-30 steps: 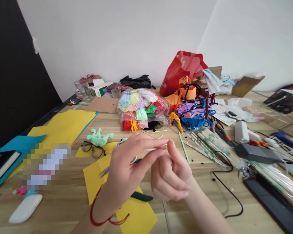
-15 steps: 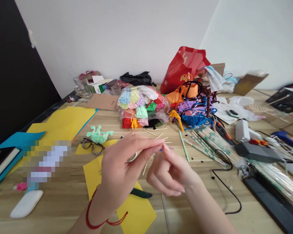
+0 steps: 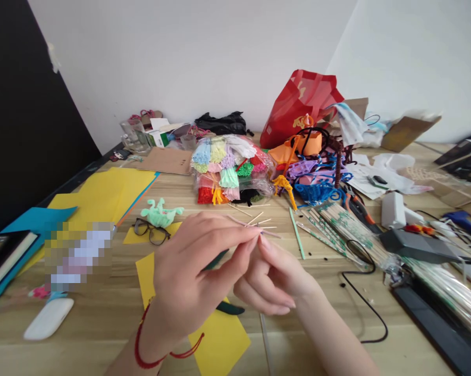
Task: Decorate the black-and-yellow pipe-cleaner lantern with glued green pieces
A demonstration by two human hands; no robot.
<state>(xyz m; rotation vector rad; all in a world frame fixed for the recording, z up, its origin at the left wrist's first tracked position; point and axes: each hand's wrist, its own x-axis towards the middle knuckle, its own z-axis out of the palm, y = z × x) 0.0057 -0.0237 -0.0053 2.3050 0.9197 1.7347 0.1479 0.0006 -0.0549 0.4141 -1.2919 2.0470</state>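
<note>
I'm watching the surface (image 3: 94,344) spreading wide, with the red bag (image 3: 298,104) leaning at the far side and the packet (image 3: 229,177) of coloured fuzzy stems sitting in front of it, to the left. The pile (image 3: 309,183) of bent purple, blue and orange pieces is lying right of the packet, looking already worked. My left hand (image 3: 196,261) and right hand (image 3: 274,277) are meeting near the middle, both closing in fingertip pinches, the right's other fingers curling in. Whatever they're gripping is mostly hiding between the tips, so I can't name it or judge how finished it is; the handwork is looking under way. The green figure (image 3: 161,214) is resting to the left, seeming formed, while the green stem (image 3: 297,232) is lying straight and unshaped to the right. Thin sticks (image 3: 266,227) are lying loose just beyond the fingertips.
</note>
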